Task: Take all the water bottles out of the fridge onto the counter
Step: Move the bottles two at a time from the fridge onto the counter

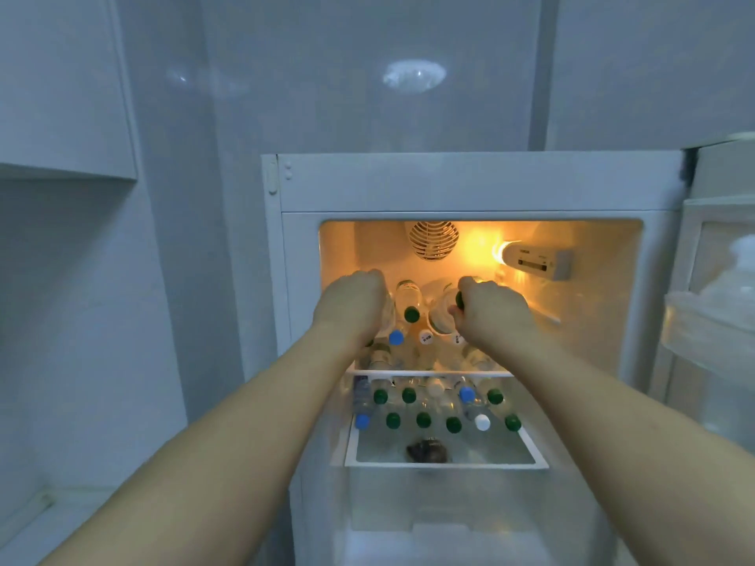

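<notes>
You have the fridge [470,185] open, interior lit. On its upper shelf [433,372], clear water bottles lie on their sides, caps toward you: a green-capped bottle [408,300] at centre, a blue-capped bottle [395,337] left of it, a white-capped bottle [426,339] below. On the lower shelf [445,463], two rows of bottles [437,408] show mostly green caps, some blue and white.

I am seeing the white fridge [470,181] glowing amber-yellow inside, strongest at two o'clock. The clear bottles [408,298] are showing mostly dark green caps [423,420], with blue caps [395,337] at nine o'clock and white ones [482,422] at four o'clock. A black lump [427,449] is lying at six o'clock.
</notes>
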`<action>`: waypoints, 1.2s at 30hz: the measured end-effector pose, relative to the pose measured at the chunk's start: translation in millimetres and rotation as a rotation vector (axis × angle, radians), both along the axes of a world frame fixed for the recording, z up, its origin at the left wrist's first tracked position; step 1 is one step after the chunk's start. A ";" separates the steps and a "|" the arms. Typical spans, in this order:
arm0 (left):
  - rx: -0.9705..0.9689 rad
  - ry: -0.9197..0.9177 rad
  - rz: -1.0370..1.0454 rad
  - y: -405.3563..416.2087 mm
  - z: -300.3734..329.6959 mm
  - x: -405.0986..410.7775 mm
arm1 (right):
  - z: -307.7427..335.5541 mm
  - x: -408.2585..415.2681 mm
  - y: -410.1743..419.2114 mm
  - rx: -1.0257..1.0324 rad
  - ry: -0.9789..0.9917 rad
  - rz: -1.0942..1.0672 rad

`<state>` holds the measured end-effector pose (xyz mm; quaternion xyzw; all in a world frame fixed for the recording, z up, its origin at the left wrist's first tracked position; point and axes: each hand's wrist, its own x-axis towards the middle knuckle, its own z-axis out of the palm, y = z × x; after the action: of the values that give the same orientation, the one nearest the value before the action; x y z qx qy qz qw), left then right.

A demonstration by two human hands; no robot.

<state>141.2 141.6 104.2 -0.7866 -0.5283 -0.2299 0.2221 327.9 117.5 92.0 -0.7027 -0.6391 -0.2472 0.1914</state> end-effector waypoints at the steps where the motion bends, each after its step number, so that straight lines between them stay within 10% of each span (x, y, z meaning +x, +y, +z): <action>1: 0.001 -0.024 -0.009 -8.8 4.8 -3.4 | 5.2 -1.9 -8.7 -0.012 0.002 0.000; 15: -0.231 -0.230 0.067 -117.5 18.5 -77.7 | 23.9 -64.5 -98.9 -0.232 0.136 0.231; 36: -0.583 -0.309 0.570 -262.7 -138.1 -308.6 | -120.1 -308.8 -160.1 -0.845 0.194 0.717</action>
<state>-167.5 -121.1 -33.9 -0.5957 -0.7940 -0.1155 -0.0365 19.1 -42.6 -28.2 -0.4765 -0.8610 0.1766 0.0234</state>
